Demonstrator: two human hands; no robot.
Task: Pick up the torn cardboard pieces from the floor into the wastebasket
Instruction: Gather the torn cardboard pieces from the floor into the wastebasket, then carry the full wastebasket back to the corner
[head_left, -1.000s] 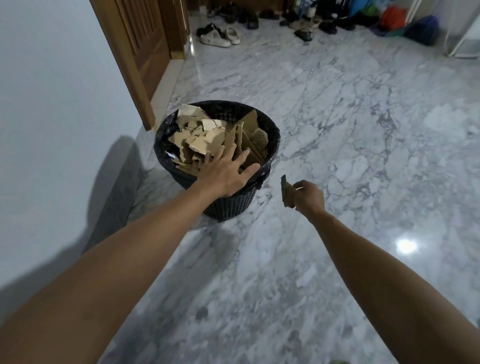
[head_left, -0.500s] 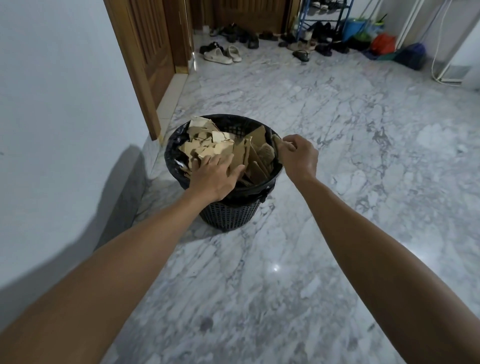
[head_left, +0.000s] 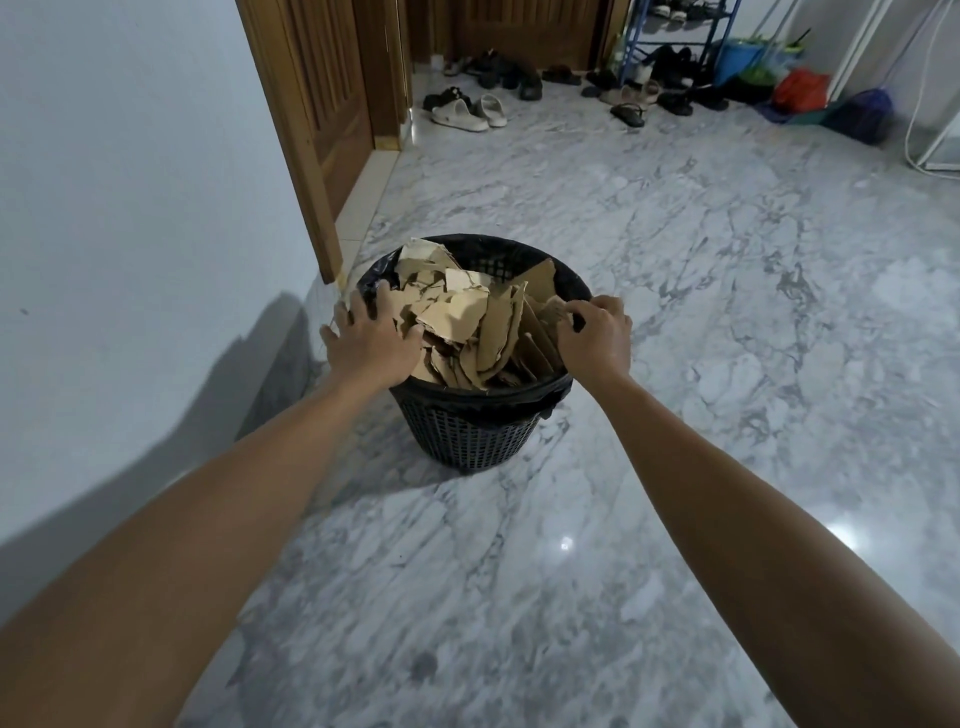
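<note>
So you've got a big grey-white marble floor (head_left: 701, 322) running the whole way back, with a plain wall (head_left: 130, 182) on the left and a wooden door (head_left: 322, 104) past it. Way at the back there's a jumble of shoes and sandals (head_left: 470, 110) plus a blue rack (head_left: 675, 31), and some coloured bags near it.

Middle of it all sits the black mesh wastebasket (head_left: 467, 431) with a black liner, standing upright on the floor near the wall. It's stuffed with torn cardboard pieces (head_left: 467, 322), heaped above the rim, some standing on edge.

Both hands are at the basket. The left hand (head_left: 371, 338) is spread out flat, fingers straight, lying over the left rim and touching the edge of the pile. The right hand (head_left: 597, 332) is at the right rim with fingers curled down onto the cardboard; can't tell if it's actually pinching a piece or just pushing on it.
</note>
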